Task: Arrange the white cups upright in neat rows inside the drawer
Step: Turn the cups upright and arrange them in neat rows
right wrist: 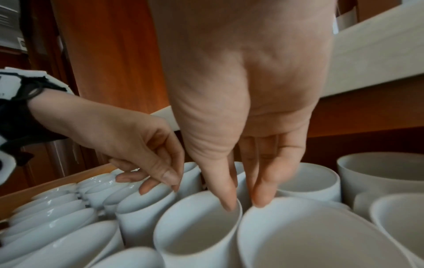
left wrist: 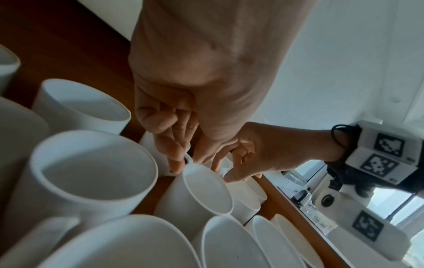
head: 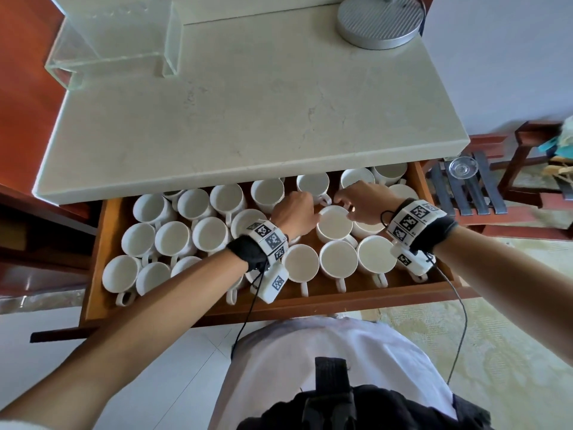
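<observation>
We see a pale stone tabletop [head: 235, 119] carrying a clear plastic stand [head: 114, 48] at its far left and a round ribbed metal base [head: 379, 21] at its far right. To the right of it we find a dark red wooden rack [head: 483, 193] with grey slats, and a small clear glass dish [head: 463, 167] lies on those slats. Beside us the floor [head: 173, 377] is white tile on the left, a pale patterned rug [head: 511, 352] covers it on the right, and red-brown wood panelling [head: 28, 88] stands to the left of the tabletop.
</observation>
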Demonstrator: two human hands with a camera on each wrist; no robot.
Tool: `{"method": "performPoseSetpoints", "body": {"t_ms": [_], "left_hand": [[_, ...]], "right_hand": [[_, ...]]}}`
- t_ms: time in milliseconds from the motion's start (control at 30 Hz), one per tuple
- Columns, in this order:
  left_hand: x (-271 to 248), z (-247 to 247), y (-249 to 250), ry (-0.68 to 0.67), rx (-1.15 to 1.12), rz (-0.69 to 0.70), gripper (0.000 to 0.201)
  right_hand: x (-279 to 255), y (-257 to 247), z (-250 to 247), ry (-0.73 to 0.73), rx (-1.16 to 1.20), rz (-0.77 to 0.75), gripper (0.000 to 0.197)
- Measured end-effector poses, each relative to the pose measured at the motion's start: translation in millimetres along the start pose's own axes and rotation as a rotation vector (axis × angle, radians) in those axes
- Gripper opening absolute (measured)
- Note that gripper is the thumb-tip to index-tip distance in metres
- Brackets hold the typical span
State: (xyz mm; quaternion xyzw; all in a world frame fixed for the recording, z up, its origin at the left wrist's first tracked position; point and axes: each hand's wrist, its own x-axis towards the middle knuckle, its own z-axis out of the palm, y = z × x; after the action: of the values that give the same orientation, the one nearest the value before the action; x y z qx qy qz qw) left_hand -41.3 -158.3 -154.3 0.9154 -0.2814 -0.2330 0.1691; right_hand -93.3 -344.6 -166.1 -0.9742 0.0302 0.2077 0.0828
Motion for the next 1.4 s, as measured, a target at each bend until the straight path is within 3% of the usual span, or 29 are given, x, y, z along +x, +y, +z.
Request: {"method": "performPoseSetpoints", "body": {"t_ms": [67,100,167,267,467,833,1400], "left_hand": [[4,7,4,0.000,0.013,-0.001,0.050],[7,11,5,-0.009,0.019,-0.002,0.044],[8,16,6,-0.054,0.042,-0.014,0.014],[8,21,8,-0.037,0.056,-0.001,0.005],[9,30,13,0.042,0.009,-0.017,0.022],[31,25,14,0.146,0.106,-0.115,0.012],[42,21,-7,0.093,0.287,-0.062,0.014]], "right_hand": [[-1,3,5,-0.001,0.016,0.007,0.043],[0,4,8,0.000,0.019,0.016,0.042],[0,4,12,0.016,0.023,0.038,0.039],[2,-1,16,0.054,0.020,0.066,0.028],[4,-7,21,0.090,0.068,0.080,0.021],[16,0,13,0.169,0.243,0.099,0.020],[24,-18,23,0.167,0.365,0.153,0.020]]}}
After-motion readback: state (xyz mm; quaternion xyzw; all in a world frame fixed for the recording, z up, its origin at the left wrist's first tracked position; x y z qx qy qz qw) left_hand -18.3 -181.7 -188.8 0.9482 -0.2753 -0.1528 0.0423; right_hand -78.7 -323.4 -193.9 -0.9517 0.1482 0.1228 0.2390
